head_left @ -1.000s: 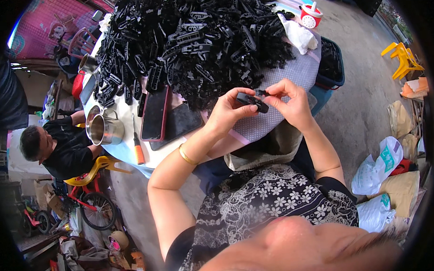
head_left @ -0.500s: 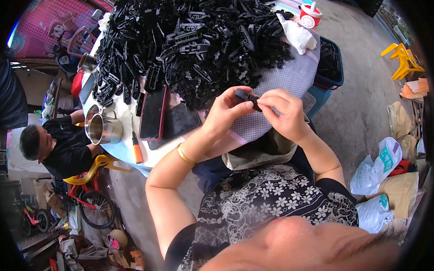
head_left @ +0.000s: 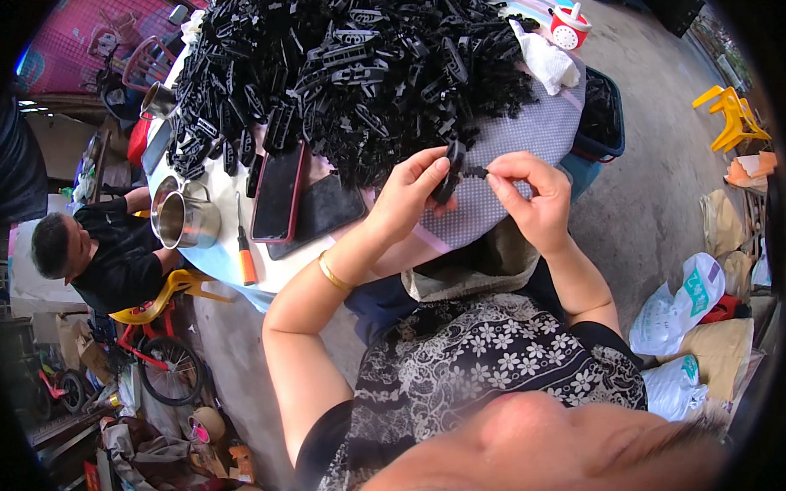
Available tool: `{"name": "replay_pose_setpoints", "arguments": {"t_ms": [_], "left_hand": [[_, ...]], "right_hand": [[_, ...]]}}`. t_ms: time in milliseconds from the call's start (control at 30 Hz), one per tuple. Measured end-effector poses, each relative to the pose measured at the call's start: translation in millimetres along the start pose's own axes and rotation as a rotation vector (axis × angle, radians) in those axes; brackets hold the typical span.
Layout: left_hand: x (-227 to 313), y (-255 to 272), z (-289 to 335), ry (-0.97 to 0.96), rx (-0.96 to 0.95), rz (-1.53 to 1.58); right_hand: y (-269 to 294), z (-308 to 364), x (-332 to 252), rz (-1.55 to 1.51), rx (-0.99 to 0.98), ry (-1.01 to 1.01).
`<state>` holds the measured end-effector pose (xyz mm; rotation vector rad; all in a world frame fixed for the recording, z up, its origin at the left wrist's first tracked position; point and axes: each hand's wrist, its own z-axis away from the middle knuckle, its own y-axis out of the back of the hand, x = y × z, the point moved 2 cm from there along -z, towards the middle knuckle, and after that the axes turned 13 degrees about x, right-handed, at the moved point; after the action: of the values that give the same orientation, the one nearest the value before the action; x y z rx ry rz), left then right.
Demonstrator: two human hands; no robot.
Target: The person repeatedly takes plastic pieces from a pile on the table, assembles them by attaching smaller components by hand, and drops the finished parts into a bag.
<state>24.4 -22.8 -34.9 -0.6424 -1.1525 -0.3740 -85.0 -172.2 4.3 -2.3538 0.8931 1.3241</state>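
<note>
My left hand [head_left: 415, 195] is closed on a long black plastic part [head_left: 449, 172], held upright between thumb and fingers above the table's near edge. Just right of it, my right hand [head_left: 532, 199] pinches a small black piece [head_left: 476, 172] by its outer end. The piece reaches across to the part; whether they are joined I cannot make out. Beyond my hands rises a big heap of black plastic parts [head_left: 344, 70], elongated slotted pieces mixed with many small ones. My left forearm passes close to a dark flat tablet-like slab [head_left: 327, 220].
Left on the round table lie a red-cased phone [head_left: 278, 193], an orange-handled screwdriver [head_left: 245, 261] and steel cups [head_left: 189, 220]. A white cloth [head_left: 546, 63] and red-white container [head_left: 568, 28] sit at right. A dark bin [head_left: 602, 117] stands beside the table. Another person [head_left: 107, 251] sits at left.
My right hand has moved away to the right with the small black piece between its fingertips. My left hand has turned the long part upright.
</note>
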Motion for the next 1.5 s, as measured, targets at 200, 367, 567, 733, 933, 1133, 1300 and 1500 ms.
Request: {"name": "replay_pose_setpoints", "arguments": {"t_ms": [200, 367, 567, 733, 933, 1133, 1300, 1500], "left_hand": [[2, -4, 6, 0.272, -0.103, 0.075], [5, 0, 6, 0.293, -0.137, -0.067], [18, 1, 9, 0.17, -0.24, -0.127], [19, -4, 15, 0.007, -0.197, -0.265], [19, -14, 22, -0.45, -0.134, -0.718], [26, -13, 18, -0.462, -0.315, -0.756], [47, -9, -11, -1.122, 0.33, -1.118], [64, -17, -56, -1.048, 0.492, -1.409]], "right_hand": [[-7, -5, -4, 0.21, -0.246, 0.551], [-5, -2, -2, 0.288, -0.27, 0.627], [1, 2, -2, 0.381, -0.23, 0.693], [0, 0, -6, 0.306, -0.24, 0.454], [12, 7, 13, 0.234, -0.336, 0.127], [31, 20, -4, 0.264, -0.645, 0.066], [31, 37, 15, 0.319, -0.711, 0.283], [7, -3, 27, 0.454, -0.269, 0.195]]}}
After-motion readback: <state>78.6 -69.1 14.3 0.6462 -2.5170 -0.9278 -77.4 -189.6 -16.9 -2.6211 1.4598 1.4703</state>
